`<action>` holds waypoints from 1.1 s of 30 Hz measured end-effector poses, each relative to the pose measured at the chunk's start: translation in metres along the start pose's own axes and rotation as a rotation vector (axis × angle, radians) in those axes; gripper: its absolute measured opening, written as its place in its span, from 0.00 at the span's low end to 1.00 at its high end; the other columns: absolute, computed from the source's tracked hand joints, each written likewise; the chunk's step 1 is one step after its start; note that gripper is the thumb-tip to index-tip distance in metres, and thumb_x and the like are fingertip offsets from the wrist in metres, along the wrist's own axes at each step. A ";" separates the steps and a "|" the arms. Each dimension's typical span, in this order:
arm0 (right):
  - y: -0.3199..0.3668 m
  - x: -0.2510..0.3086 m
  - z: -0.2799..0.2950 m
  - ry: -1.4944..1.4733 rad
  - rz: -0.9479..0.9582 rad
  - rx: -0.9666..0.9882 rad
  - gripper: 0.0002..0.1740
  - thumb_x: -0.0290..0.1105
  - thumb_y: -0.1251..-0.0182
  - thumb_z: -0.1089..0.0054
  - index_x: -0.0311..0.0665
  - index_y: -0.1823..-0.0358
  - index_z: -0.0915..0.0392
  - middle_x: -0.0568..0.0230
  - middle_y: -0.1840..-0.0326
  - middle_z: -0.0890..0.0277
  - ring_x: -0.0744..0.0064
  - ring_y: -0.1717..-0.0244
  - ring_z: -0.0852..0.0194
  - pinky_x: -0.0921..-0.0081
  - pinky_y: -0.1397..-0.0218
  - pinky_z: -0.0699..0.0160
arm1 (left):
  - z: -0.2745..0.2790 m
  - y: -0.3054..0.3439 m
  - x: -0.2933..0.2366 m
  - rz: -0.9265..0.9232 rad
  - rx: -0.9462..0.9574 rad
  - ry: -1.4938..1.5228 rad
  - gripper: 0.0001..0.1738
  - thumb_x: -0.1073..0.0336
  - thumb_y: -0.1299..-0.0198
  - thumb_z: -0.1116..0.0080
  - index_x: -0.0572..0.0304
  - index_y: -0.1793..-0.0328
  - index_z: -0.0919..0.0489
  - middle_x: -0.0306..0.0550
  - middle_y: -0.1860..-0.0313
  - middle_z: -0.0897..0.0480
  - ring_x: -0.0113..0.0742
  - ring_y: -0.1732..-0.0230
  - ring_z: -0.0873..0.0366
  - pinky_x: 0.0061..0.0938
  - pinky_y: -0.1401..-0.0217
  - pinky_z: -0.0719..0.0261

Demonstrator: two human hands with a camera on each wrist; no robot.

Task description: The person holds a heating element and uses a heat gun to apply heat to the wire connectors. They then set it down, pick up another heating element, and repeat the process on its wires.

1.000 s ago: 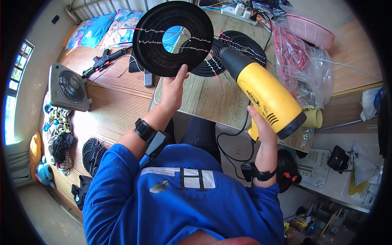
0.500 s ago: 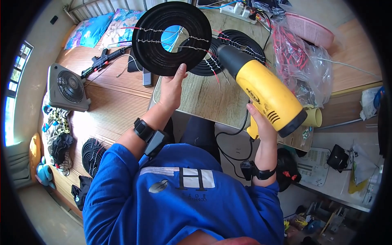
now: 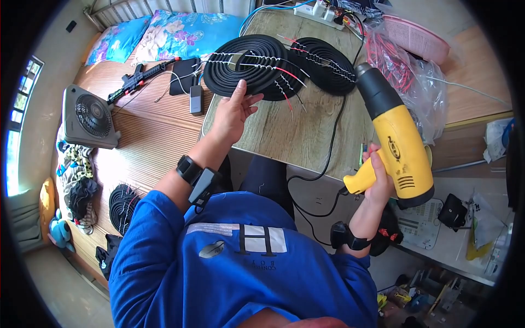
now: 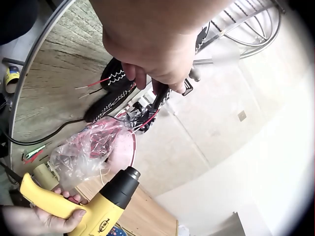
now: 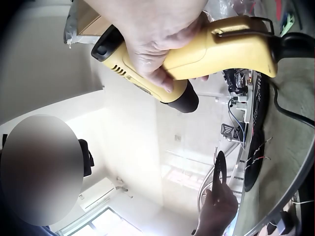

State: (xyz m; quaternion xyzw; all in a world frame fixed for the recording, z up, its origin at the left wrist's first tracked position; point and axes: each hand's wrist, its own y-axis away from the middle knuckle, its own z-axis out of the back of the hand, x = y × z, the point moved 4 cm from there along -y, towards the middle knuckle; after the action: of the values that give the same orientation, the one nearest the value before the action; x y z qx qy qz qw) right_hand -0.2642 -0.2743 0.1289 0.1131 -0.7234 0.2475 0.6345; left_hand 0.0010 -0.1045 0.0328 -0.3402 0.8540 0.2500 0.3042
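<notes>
In the head view my left hand point(image 3: 232, 117) pinches the near edge of a black coil point(image 3: 219, 82), thumb on top; zigzag wires with red and white ends cross it. Held tilted, this coil partly covers another on the table, with a third coil point(image 3: 338, 82) beside them. To the right, my right hand point(image 3: 378, 177) grips the handle of a yellow heat gun point(image 3: 407, 147), black nozzle pointing up and left, apart from the coils. The right wrist view shows the held coil point(image 5: 221, 169) nearly edge-on and the heat gun point(image 5: 221, 49) in my grip.
On the wooden table point(image 3: 306, 131) are a power strip point(image 3: 319, 16), a bag of red wires point(image 3: 391, 65) and a pink basket point(image 3: 415, 38). The gun's black cord point(image 3: 332, 142) crosses the table edge. A fan point(image 3: 90, 116) stands at the left.
The held coil has tipped from upright towards level, and its wired face now shows from above. My right hand has moved the heat gun right and nearer my body, with its nozzle turned more upward.
</notes>
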 end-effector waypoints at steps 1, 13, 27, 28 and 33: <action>0.000 0.000 0.004 0.012 0.010 -0.026 0.16 0.21 0.46 0.48 0.30 0.55 0.33 0.59 0.63 0.28 0.70 0.67 0.27 0.78 0.62 0.26 | -0.001 0.000 0.001 -0.001 0.000 -0.005 0.15 0.52 0.43 0.50 0.52 0.59 0.29 0.37 0.60 0.24 0.29 0.60 0.24 0.18 0.68 0.29; 0.004 0.001 0.016 0.000 0.055 -0.013 0.17 0.21 0.46 0.48 0.31 0.53 0.34 0.58 0.63 0.28 0.71 0.67 0.27 0.78 0.63 0.25 | -0.014 -0.013 0.011 0.068 0.025 -0.149 0.16 0.52 0.43 0.51 0.54 0.55 0.31 0.37 0.59 0.23 0.28 0.60 0.24 0.17 0.69 0.29; 0.005 -0.008 0.031 0.025 0.014 -0.037 0.18 0.23 0.45 0.48 0.31 0.52 0.35 0.58 0.62 0.29 0.70 0.67 0.27 0.76 0.63 0.25 | 0.005 0.007 0.018 0.472 0.291 -0.955 0.15 0.55 0.43 0.50 0.58 0.60 0.25 0.41 0.64 0.22 0.30 0.64 0.24 0.20 0.67 0.26; 0.006 -0.008 0.032 0.023 0.024 -0.042 0.18 0.23 0.45 0.48 0.31 0.52 0.35 0.58 0.62 0.29 0.70 0.67 0.27 0.75 0.63 0.25 | 0.000 0.004 0.019 0.473 0.293 -0.956 0.15 0.55 0.43 0.50 0.58 0.60 0.25 0.41 0.64 0.22 0.30 0.64 0.24 0.20 0.67 0.26; 0.009 -0.003 0.036 0.006 0.040 -0.044 0.18 0.24 0.45 0.48 0.31 0.51 0.36 0.57 0.61 0.29 0.69 0.66 0.27 0.74 0.61 0.26 | -0.057 -0.023 0.018 -0.639 0.431 -1.612 0.09 0.58 0.48 0.48 0.52 0.65 0.23 0.39 0.66 0.24 0.36 0.65 0.26 0.25 0.63 0.26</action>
State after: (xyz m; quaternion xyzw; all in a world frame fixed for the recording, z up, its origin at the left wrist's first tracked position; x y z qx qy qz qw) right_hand -0.2993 -0.2853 0.1217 0.0839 -0.7291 0.2445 0.6338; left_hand -0.0128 -0.1630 0.0543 -0.2185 0.2736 0.1507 0.9245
